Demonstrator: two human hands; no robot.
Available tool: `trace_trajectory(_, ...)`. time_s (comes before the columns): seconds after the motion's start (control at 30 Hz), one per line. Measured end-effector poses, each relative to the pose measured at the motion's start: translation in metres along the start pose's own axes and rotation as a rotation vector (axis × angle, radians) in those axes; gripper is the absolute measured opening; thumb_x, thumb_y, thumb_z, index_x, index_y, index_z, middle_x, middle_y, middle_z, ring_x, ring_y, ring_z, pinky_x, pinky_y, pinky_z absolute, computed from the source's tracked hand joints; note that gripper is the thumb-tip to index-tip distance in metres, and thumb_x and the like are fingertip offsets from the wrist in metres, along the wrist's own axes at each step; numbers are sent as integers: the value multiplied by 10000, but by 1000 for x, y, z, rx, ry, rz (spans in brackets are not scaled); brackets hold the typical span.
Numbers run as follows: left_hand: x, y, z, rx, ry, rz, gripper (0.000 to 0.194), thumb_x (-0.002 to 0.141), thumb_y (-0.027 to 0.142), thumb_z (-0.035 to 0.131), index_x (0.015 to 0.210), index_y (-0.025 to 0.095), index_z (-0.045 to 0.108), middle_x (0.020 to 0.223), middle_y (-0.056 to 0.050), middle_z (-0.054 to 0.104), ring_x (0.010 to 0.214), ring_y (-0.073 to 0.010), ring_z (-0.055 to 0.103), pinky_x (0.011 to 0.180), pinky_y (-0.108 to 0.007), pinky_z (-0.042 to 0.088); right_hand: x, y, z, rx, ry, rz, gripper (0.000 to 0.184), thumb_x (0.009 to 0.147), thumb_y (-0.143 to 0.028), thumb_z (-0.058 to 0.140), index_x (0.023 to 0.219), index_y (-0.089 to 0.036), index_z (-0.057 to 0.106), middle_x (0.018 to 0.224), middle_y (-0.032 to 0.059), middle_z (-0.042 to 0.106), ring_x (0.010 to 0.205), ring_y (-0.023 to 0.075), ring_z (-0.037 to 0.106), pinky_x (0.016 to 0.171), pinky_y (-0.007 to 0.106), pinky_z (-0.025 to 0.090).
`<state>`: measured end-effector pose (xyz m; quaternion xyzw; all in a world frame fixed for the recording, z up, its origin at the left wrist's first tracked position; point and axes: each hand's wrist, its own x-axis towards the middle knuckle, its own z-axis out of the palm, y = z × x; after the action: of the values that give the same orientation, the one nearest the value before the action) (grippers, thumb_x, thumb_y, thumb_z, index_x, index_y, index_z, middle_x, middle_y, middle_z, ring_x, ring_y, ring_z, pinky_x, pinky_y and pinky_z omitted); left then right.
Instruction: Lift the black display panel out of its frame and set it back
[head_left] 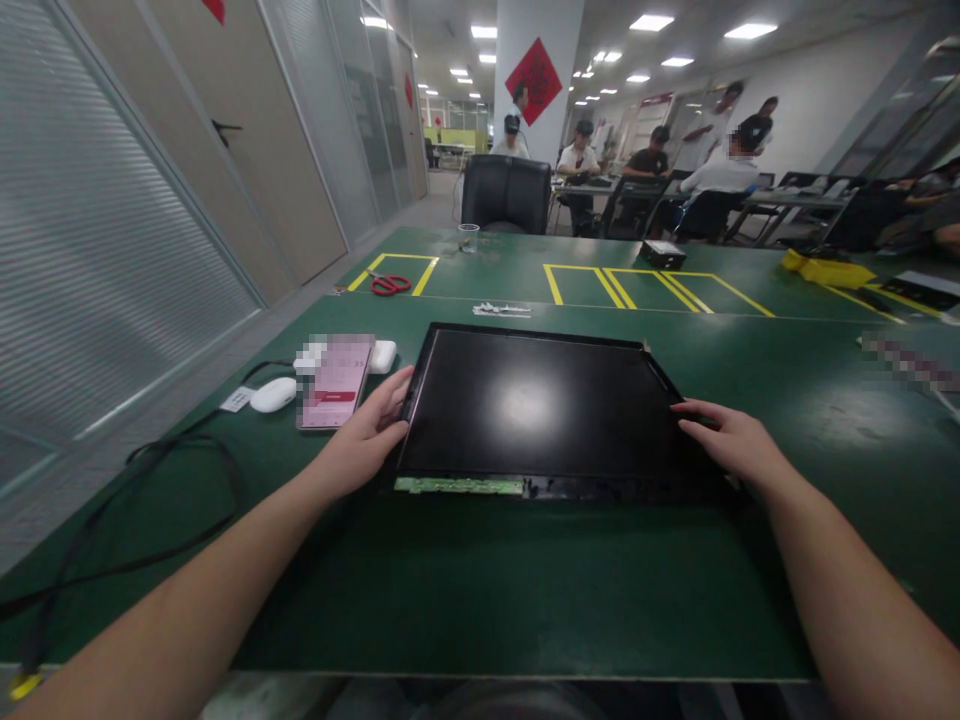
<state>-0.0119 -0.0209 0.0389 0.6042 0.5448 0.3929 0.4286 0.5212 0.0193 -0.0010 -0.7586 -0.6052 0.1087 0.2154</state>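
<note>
A black LCD screen panel point(600, 420) lies in front of me, its glossy face up with a bright reflection in the middle. A green circuit board strip point(459, 486) runs along the left part of its near edge. On the panel's left edge, my left hand point(379, 425) is closed, the thumb near the top and the other fingers along the side. My right hand point(724, 435) pinches the right edge in the same way. Some fingertips are hidden behind the frame. Whether the panel rests fully on the green table point(525, 590) or is slightly raised, I cannot tell.
Left of the panel are a phone point(337, 385), a white mouse-like object point(274, 395) and black cables point(232, 470). Beyond it lie small white pieces point(501, 310), red-handled scissors point(390, 285), a plastic cup point(468, 238) and a black box point(663, 255). Several people sit farther back.
</note>
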Motion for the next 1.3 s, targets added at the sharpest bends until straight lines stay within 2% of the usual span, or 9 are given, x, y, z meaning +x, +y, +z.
trace_trajectory(0.1, -4, 13, 9, -298, 86, -111, 853, 829, 162, 751, 1634, 279, 497, 1670, -124, 585, 1373, -358, 699, 982, -390, 674, 1, 2, 2, 14, 20, -24, 399, 796, -498, 655, 1072, -296, 860, 1160, 82, 819, 986, 352, 763, 931, 504, 600)
trace_trajectory(0.23, -7, 28, 23, -465, 236, -220, 671, 785, -7, 702, 1407, 236, 641, 1635, -116, 622, 1098, -280, 822, 626, -243, 667, 1, 4, 3, 30, 42, -51, 368, 792, -486, 667, 1050, -303, 855, 1224, 77, 811, 1027, 347, 761, 949, 492, 599)
trace_trajectory(0.4, -5, 41, 33, -565, 376, -340, 483, 851, -82, 635, 1239, 202, 675, 1472, -105, 740, 804, -184, 831, 522, -214, 639, 1, 5, 2, 5, 13, -35, 419, 800, -507, 656, 1105, -297, 853, 1059, 75, 826, 844, 315, 747, 829, 473, 606)
trace_trajectory(0.5, -3, 45, 35, -637, 390, -419, 497, 924, -86, 567, 1330, 189, 646, 1144, -84, 842, 645, -153, 794, 483, -199, 614, 1, 5, 1, 16, 25, -48, 407, 793, -500, 661, 1088, -298, 855, 1134, 82, 823, 896, 320, 756, 859, 473, 606)
trace_trajectory(0.63, -2, 41, 36, -692, 344, -469, 557, 981, -70, 515, 1473, 180, 587, 782, -12, 800, 470, -152, 722, 429, -207, 586, 2, 6, 1, 22, -12, -23, 441, 802, -508, 658, 1123, -283, 859, 1026, 95, 821, 890, 334, 761, 826, 469, 609)
trace_trajectory(0.77, -1, 35, 35, -679, 296, -463, 609, 976, -70, 563, 1527, 189, 579, 728, -1, 787, 456, -164, 721, 444, -223, 602, 3, 9, 3, 14, -9, -19, 456, 804, -522, 650, 1133, -285, 860, 966, 88, 816, 857, 330, 760, 808, 472, 610)
trace_trajectory(0.97, -2, 37, 32, -659, 245, -489, 612, 987, -8, 627, 1560, 204, 596, 748, -24, 809, 505, -172, 742, 481, -230, 611, 3, 10, 4, 9, 14, -42, 431, 805, -503, 646, 1116, -291, 856, 1111, 86, 828, 941, 338, 769, 888, 489, 613)
trace_trajectory(1.13, -5, 42, 31, -611, 229, -482, 472, 882, 23, 743, 1324, 184, 780, 860, -44, 857, 589, -168, 766, 514, -212, 605, 2, 8, 3, 19, 16, -37, 419, 795, -500, 655, 1102, -301, 858, 1304, 82, 797, 1023, 352, 771, 972, 519, 603)
trace_trajectory(1.3, -5, 37, 28, -549, 170, -407, 464, 726, 22, 749, 1156, 166, 850, 965, -69, 877, 721, -215, 812, 562, -231, 604, 3, 8, 3, 48, 22, -34, 404, 776, -502, 672, 1080, -310, 856, 1326, 72, 792, 1104, 372, 763, 1035, 555, 584)
